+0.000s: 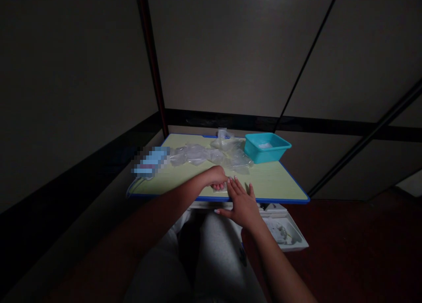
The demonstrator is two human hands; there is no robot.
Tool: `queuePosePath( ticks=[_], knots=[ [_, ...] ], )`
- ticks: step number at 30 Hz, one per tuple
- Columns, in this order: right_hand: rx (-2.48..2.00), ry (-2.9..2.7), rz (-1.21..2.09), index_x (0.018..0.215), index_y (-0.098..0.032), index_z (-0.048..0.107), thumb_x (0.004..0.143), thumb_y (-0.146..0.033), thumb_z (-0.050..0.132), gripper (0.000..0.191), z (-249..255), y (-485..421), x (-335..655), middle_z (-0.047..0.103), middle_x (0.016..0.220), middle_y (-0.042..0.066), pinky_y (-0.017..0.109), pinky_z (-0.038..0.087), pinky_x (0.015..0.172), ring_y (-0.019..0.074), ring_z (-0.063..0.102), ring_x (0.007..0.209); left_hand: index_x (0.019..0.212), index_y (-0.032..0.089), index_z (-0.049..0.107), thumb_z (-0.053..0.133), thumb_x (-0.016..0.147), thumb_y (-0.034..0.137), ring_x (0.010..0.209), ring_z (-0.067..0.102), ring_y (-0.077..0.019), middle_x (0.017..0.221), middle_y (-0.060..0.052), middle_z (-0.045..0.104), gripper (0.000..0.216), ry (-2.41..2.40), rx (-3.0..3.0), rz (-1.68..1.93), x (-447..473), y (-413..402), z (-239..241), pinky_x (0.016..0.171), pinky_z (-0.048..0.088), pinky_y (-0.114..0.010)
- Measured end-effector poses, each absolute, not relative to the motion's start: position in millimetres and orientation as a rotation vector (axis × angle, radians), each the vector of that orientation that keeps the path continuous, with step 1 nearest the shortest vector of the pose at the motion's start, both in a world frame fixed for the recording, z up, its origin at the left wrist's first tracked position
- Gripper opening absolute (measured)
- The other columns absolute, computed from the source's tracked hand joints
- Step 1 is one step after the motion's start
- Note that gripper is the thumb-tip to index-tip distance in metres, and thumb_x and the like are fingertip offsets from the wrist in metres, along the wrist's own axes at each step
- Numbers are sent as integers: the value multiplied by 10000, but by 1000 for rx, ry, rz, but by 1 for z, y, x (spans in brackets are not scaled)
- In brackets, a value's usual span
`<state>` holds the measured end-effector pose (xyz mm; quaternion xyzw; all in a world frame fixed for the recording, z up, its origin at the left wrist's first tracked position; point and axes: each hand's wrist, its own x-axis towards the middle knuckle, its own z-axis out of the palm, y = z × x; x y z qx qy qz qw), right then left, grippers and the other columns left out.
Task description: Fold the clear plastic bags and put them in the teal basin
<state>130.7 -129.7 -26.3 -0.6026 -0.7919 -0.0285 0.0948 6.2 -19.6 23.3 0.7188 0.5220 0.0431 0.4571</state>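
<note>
My left hand (216,176) is closed with its fingers curled, low over the front part of the table. Beneath it and beside my right fingertips lies a small clear plastic bag (220,189), partly covered. Whether the left fingers grip anything is hidden. My right hand (243,203) is open at the front edge, with fingers spread and fingertips touching the tabletop near the small bag. Thumb and palm reach past the edge. Behind both hands, a row of clear plastic bags (196,154) with whitish contents spreads over the table, and looser clear bags (235,156) lie to their right.
A turquoise plastic basket (267,154) with something white inside stands at the table's back right. A pixelated blue item (151,162) lies at the left edge. The small yellow table (273,182) has a blue rim. Below right is a white open box (290,232) holding things.
</note>
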Motion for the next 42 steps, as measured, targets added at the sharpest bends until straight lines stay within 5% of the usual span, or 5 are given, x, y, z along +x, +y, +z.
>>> queuePosePath(
  ticks=[9,16,24,30,42],
  knots=[
    [-1778,-2204,-16,1455,-52,123,736,-644,502,1005,-31,-128,134,203,1493,182,555,-29,1082,261,106,1397,639,139,538,272,940,414,314,446,-96,419,-2,513,486,1229,1735,140,6,-18,18,413,379,-212],
    [-1714,-2167,-84,1455,-225,204,781,-598,508,828,-31,-136,128,315,1466,116,599,-22,1058,285,190,1377,661,146,543,344,914,376,367,458,-91,485,20,519,396,1143,1861,312,-6,-21,10,443,397,-203],
    [-1641,-2193,-224,1411,-186,330,864,-575,391,674,-43,-139,126,311,1465,108,559,-71,1074,262,210,1373,880,193,622,511,838,325,1011,531,-210,985,-76,617,178,1095,2176,769,-47,-60,9,935,386,-318],
    [-1675,-2151,-197,1425,-204,296,890,-525,367,628,-31,-139,124,281,1479,82,583,-76,1067,261,208,1375,1182,274,595,571,834,379,1189,491,-240,1256,-73,580,365,673,2638,613,-85,-81,4,1043,313,-362],
    [-1303,-2650,165,1469,-217,118,933,-534,263,640,1,-80,121,203,1501,92,520,35,1104,216,196,1381,1272,269,510,574,828,398,1282,411,-247,1360,-53,497,467,777,2757,512,-90,-85,-8,1091,286,-460]
  ],
)
